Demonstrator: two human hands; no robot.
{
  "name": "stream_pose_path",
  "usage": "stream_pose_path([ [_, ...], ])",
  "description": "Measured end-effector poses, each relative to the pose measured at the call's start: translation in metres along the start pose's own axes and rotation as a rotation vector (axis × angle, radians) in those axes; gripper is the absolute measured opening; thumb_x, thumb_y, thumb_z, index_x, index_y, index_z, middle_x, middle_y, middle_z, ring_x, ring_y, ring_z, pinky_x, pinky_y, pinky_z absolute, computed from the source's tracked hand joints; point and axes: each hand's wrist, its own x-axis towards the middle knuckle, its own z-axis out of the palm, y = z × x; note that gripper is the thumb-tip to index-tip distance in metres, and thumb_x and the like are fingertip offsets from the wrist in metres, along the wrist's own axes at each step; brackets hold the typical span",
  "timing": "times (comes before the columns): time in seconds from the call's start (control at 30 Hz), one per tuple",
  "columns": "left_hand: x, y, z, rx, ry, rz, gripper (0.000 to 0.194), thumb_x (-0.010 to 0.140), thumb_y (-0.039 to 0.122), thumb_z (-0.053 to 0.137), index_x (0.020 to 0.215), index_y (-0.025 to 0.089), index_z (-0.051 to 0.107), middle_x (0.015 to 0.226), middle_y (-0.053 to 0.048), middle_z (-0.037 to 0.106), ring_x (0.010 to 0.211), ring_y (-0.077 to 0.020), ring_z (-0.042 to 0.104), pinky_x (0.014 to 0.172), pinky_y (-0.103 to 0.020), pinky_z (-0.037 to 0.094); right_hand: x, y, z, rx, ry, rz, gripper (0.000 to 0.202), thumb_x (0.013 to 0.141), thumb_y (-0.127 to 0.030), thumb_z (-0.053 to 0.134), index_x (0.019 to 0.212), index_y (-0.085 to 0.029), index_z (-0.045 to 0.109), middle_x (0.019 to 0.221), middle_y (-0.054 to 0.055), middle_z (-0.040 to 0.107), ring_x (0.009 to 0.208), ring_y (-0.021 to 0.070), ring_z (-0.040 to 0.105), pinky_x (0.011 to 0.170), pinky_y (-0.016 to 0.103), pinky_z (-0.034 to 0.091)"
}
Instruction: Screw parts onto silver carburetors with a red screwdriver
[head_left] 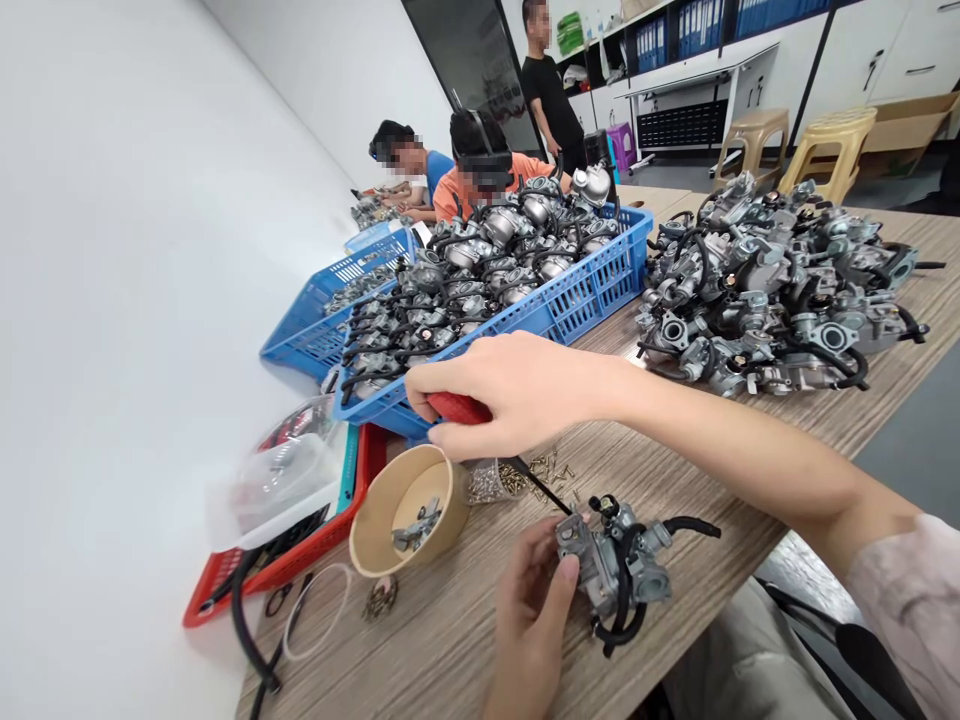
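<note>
My right hand point(517, 385) is wrapped round the red handle point(459, 407) of a screwdriver. Its dark shaft point(544, 487) slants down to the right, and the tip meets the top of a metal carburetor point(600, 565) with black hoses. Low in the view, my left hand point(536, 610) grips that carburetor's left side between thumb and fingers, just above the wooden table. Small brass screws point(551, 475) lie loose behind the carburetor, beside a clear cup point(491, 482) of screws.
A beige tub point(364, 545) with metal parts stands left of the hands, near a red tray point(202, 590). Behind is a blue crate point(592, 290) full of carburetors. More carburetors point(780, 290) are heaped at right. Three people point(551, 100) are beyond.
</note>
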Motion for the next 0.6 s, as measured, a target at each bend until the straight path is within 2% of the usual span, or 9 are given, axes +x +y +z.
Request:
stream_pose_path([
  [0.1, 0.000, 0.001, 0.002, 0.010, -0.012, 0.023, 0.031, 0.096, 0.042, 0.072, 0.121, 0.025, 0.068, 0.126, -0.010, 0.077, 0.120, -0.0243, 0.072, 0.102, -0.034, 0.059, 0.000, 0.003, 0.001, 0.024, 0.002, -0.022, 0.003, 0.093, -0.025, 0.054, 0.093, -0.023, 0.053, 0.076, -0.004, 0.057, 0.068, 0.0147, 0.047, 0.064, 0.029, 0.028],
  [0.23, 0.001, 0.007, 0.007, -0.003, 0.007, 0.036, 0.030, 0.095, 0.044, 0.072, 0.118, 0.024, 0.069, 0.121, -0.009, 0.079, 0.116, -0.0229, 0.074, 0.097, -0.031, 0.060, 0.000, 0.005, 0.002, -0.012, 0.054, 0.004, 0.015, 0.095, -0.036, 0.056, 0.087, -0.023, 0.052, 0.076, -0.003, 0.057, 0.069, 0.0151, 0.047, 0.064, 0.030, 0.026],
  [0.37, 0.005, 0.010, 0.013, -0.046, 0.062, 0.028, 0.034, 0.092, 0.048, 0.076, 0.115, 0.024, 0.070, 0.115, -0.008, 0.080, 0.109, -0.0213, 0.076, 0.093, -0.028, 0.060, 0.003, 0.013, 0.008, 0.035, 0.016, 0.017, 0.006, 0.092, -0.024, 0.050, 0.094, -0.023, 0.055, 0.081, -0.002, 0.061, 0.071, 0.0158, 0.050, 0.066, 0.030, 0.030],
  [0.47, 0.007, 0.008, 0.014, -0.070, 0.093, 0.034, 0.039, 0.088, 0.049, 0.079, 0.117, 0.025, 0.068, 0.114, -0.007, 0.081, 0.106, -0.0200, 0.077, 0.092, -0.026, 0.060, 0.007, 0.026, 0.019, 0.027, 0.077, 0.035, 0.014, 0.094, -0.036, 0.057, 0.094, -0.023, 0.054, 0.084, -0.001, 0.063, 0.074, 0.0165, 0.052, 0.066, 0.029, 0.030],
  [0.53, 0.007, 0.007, 0.014, -0.058, 0.100, 0.028, 0.039, 0.088, 0.049, 0.080, 0.116, 0.025, 0.068, 0.113, -0.007, 0.081, 0.106, -0.0202, 0.077, 0.092, -0.026, 0.060, 0.010, 0.035, 0.026, 0.082, 0.082, 0.058, 0.019, 0.096, -0.041, 0.054, 0.089, -0.023, 0.052, 0.080, -0.002, 0.063, 0.072, 0.0162, 0.052, 0.065, 0.029, 0.031],
  [0.6, 0.006, 0.007, 0.013, -0.027, 0.089, 0.023, 0.038, 0.087, 0.050, 0.080, 0.112, 0.023, 0.069, 0.112, -0.008, 0.081, 0.105, -0.0213, 0.078, 0.091, -0.027, 0.060, 0.011, 0.042, 0.031, 0.210, 0.027, 0.056, 0.014, 0.097, -0.031, 0.047, 0.086, -0.023, 0.052, 0.078, -0.002, 0.064, 0.072, 0.0155, 0.055, 0.069, 0.029, 0.036],
])
